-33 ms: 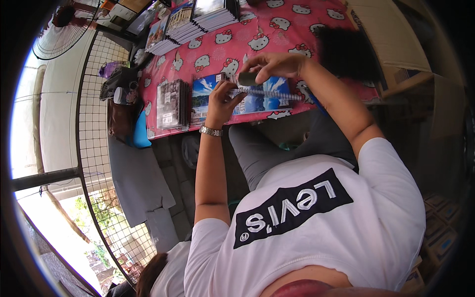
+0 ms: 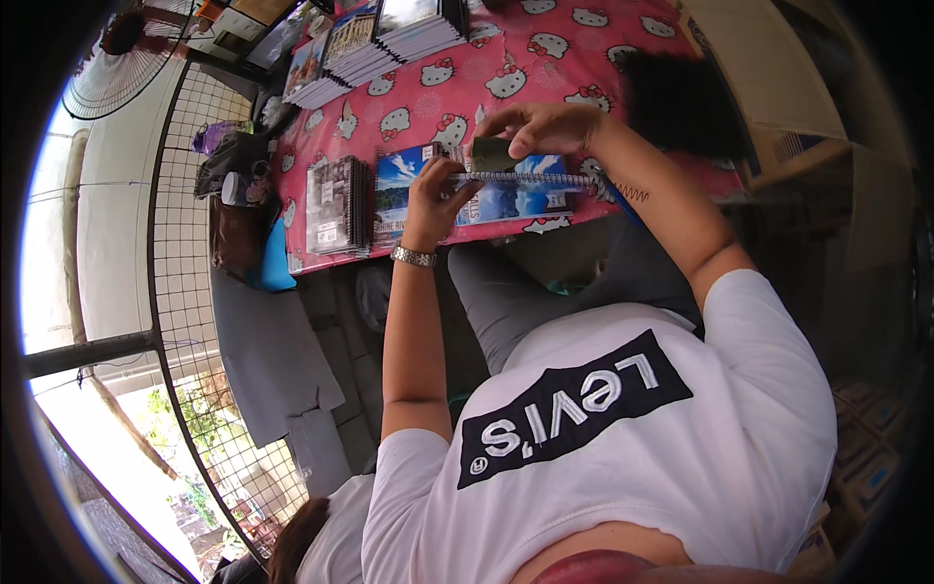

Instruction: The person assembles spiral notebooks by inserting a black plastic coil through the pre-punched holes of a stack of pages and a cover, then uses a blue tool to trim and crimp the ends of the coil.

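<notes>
Pinched at the left end of a notebook's spiral binding [image 2: 530,178], my left hand [image 2: 435,200] holds the notebook on edge above the table. A metal watch is on that wrist. My right hand [image 2: 555,128] grips a dark green flat piece [image 2: 494,154] between thumb and fingers, at the binding; its exact kind is unclear. A loose zigzag end of wire coil [image 2: 630,193] sticks out past the binding's right end, in front of my right forearm. Beneath lie spiral notebooks with blue sky covers [image 2: 397,185]. Left of them sits a stack of grey-covered spiral notebooks [image 2: 331,209].
A pink cartoon-print cloth covers the table [image 2: 428,102]. Stacks of notebooks [image 2: 389,44] stand at the back left. An open cardboard box [image 2: 778,88] is at right, beside a black furry thing [image 2: 671,102]. Bags [image 2: 233,165] hang by the wire grille at left, near a fan [image 2: 126,44].
The dark green piece has turned in my right hand and shows more of its face. The wire coil's loose end now reaches farther right. My left hand stays nearly in place.
</notes>
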`<state>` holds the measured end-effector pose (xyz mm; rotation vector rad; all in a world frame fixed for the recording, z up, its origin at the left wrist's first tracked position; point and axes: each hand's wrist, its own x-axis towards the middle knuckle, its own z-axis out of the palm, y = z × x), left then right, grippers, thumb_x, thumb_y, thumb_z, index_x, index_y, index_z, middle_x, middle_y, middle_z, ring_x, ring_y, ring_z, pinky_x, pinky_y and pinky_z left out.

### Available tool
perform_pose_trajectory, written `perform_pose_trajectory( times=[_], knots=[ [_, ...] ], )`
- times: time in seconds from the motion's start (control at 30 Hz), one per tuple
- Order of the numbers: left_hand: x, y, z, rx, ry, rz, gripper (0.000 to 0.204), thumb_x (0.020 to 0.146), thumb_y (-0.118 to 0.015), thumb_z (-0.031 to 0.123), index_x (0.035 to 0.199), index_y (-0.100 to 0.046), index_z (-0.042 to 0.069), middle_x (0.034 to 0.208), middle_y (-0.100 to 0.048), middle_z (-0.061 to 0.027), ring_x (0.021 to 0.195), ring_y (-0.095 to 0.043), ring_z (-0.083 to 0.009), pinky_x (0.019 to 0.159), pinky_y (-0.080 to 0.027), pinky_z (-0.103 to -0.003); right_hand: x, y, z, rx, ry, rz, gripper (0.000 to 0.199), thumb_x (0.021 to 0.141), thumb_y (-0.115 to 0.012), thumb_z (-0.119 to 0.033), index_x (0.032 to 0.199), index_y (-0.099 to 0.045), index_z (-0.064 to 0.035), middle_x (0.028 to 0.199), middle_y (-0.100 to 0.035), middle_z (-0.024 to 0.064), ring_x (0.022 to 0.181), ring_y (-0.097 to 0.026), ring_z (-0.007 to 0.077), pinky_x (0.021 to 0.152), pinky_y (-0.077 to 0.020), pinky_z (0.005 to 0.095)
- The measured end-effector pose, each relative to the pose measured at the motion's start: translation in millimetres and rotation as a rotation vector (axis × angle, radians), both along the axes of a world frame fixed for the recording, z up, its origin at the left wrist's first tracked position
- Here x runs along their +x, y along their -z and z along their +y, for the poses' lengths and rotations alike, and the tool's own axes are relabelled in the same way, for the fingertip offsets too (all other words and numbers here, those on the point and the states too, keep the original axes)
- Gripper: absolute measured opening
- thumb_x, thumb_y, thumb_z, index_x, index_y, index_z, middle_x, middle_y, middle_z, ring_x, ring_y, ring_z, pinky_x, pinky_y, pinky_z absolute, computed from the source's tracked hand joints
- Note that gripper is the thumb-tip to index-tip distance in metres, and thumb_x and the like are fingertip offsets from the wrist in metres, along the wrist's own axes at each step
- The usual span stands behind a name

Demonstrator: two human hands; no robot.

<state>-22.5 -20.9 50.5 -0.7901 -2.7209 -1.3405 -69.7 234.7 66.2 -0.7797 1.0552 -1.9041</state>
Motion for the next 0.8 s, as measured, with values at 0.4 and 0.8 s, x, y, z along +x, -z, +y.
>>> perform_pose_trajectory(
  times=[0.4, 0.8],
  knots=[
    [-2.4, 1.2, 12.0, 0.137, -0.019, -0.155, 0.034, 0.082, -0.076, 0.001, 0.108, -0.054, 0.003, 0.093, -0.066, -0.0045, 0.081, -0.063, -0.0091, 0.07, -0.049, -0.025, -8.1, -1.7, 10.0, 0.054, 0.055, 0.043, 0.057, 0.074, -0.079, -0.027, 0.123, -0.062, -0.0031, 0.117, -0.062, 0.0067, 0.112, -0.058, 0.0172, 0.1, -0.0422, 0.0318],
    [12.6, 7.7, 22.8, 0.562, -0.259, -0.169, 0.018, 0.093, -0.065, 0.004, 0.106, -0.053, 0.001, 0.083, -0.058, -0.0002, 0.074, -0.059, -0.0069, 0.063, -0.055, -0.025, -3.6, 129.9, 107.7, 1.063, 1.246, 1.06, 0.052, 0.083, -0.072, -0.034, 0.126, -0.06, -0.0076, 0.125, -0.06, 0.0144, 0.122, -0.051, 0.0325, 0.104, -0.0387, 0.0452]
  ],
)
